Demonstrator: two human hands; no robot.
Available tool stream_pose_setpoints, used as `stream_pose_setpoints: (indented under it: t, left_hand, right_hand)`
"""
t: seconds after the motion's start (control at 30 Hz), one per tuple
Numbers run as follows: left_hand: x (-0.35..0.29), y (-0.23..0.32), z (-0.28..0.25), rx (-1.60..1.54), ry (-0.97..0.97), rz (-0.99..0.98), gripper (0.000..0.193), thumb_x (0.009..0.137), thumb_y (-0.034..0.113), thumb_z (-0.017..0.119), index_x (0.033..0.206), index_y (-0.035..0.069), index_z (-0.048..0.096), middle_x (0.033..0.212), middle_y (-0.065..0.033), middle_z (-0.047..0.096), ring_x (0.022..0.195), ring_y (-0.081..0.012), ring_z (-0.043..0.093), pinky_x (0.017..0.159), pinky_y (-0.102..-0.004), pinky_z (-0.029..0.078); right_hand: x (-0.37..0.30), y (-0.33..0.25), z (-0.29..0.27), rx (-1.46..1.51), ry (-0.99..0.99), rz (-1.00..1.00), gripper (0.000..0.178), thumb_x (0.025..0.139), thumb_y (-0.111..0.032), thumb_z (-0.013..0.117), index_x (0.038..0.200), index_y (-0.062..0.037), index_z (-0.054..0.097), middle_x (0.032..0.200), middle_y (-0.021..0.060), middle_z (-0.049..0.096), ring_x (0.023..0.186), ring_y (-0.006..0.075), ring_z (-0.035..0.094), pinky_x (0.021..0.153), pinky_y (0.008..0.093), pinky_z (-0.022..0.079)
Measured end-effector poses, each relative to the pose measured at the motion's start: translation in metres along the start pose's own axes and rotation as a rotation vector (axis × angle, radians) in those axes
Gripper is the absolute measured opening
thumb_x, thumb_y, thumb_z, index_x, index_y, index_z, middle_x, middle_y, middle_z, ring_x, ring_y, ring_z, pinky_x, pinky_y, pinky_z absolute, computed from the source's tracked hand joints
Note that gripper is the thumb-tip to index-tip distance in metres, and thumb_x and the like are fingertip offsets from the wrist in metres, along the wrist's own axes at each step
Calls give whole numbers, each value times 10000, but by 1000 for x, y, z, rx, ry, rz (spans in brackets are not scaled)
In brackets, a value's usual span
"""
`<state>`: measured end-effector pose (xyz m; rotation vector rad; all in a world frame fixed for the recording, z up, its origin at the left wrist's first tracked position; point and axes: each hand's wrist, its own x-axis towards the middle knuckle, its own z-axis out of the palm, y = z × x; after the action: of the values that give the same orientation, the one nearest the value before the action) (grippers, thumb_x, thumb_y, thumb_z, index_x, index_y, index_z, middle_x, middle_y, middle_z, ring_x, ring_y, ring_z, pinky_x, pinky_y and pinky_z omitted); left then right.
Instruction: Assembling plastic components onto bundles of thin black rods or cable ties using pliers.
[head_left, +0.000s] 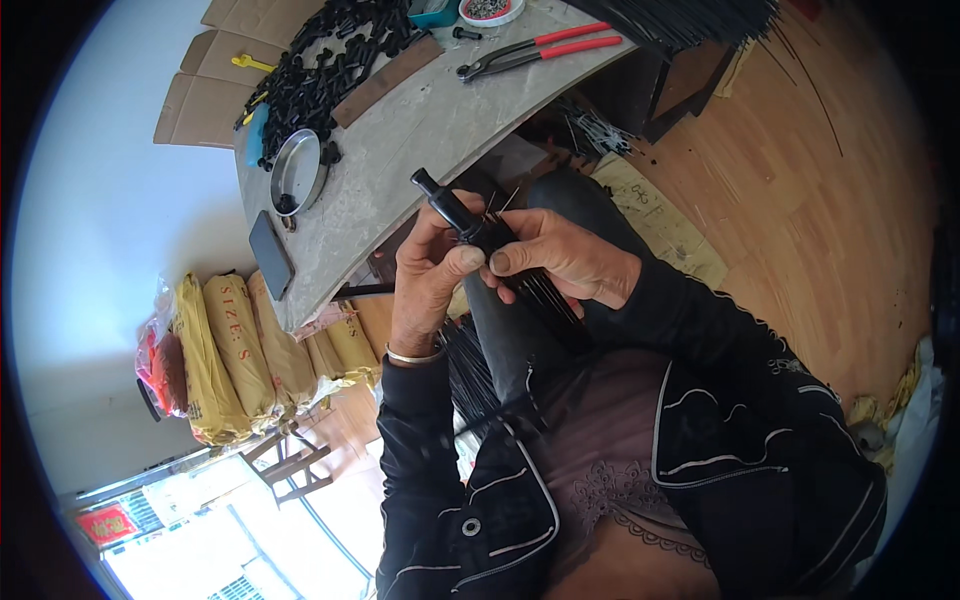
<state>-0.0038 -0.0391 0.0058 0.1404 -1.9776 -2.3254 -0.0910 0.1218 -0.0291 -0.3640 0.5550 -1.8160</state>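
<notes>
My left hand is closed around a black plastic tube fitting, its narrower capped end pointing up and left. Close against it, my right hand pinches with thumb and fingers at a bundle of thin black rods, which hangs down toward my lap. The bundle's upper ends meet the lower end of the fitting between my hands; my fingers hide whether they go inside it. A few thin rod tips stick out above my right thumb. More black rods lie beside my leg.
On the grey table ahead lie red-handled pincers, a heap of black fittings, a flat brown bar, a round metal tin and a dark flat device. Long black rods overhang the far right. Packed sacks stand left.
</notes>
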Motion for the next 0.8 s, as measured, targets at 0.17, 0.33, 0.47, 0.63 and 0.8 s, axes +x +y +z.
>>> stream_pose_setpoints:
  t: [0.17, 0.33, 0.47, 0.63, 0.8]
  left_hand:
    - [-13, 2, 29, -1, 407, 288, 649, 913, 359, 578, 1393, -25, 368, 1093, -151, 625, 911, -244, 637, 924, -337, 454]
    - [-46, 37, 93, -31, 31, 135, 728, 831, 246, 707, 1387, -64, 354, 913, -161, 645, 814, -230, 653, 751, -307, 517]
    - [-23, 29, 85, 109, 558, 123, 535, 837, -27, 657, 1330, -43, 452, 851, -49, 609, 760, -107, 589, 724, -222, 489]
    - [-1, 15, 54, 91, 586, 135, 346, 843, 22, 694, 1170, -44, 602, 872, -9, 634, 782, -75, 584, 746, -195, 468]
    - [-5, 16, 49, 122, 570, 123, 324, 830, 41, 723, 1135, -30, 638, 967, -42, 679, 866, -93, 614, 793, -219, 482]
  right_hand:
    - [1, -5, -9, -79, 105, -131, 225, 859, -112, 688, 1067, -37, 646, 871, 9, 640, 778, 92, 601, 657, 237, 507]
    - [5, -3, 7, -246, 256, -268, 223, 848, -95, 678, 1052, -30, 616, 825, 12, 608, 695, 62, 565, 639, 214, 475]
    - [0, -7, 22, -305, 339, -320, 262, 878, -63, 650, 1127, 0, 599, 857, -5, 583, 756, 47, 534, 663, 196, 453]
    - [17, 21, 24, -474, 378, -589, 357, 887, -1, 629, 1235, 31, 552, 886, 19, 597, 770, 70, 556, 682, 205, 482]
    - [13, 17, 22, -843, 424, -742, 339, 820, -32, 680, 1140, 34, 590, 1019, 112, 599, 833, 163, 621, 690, 285, 504]
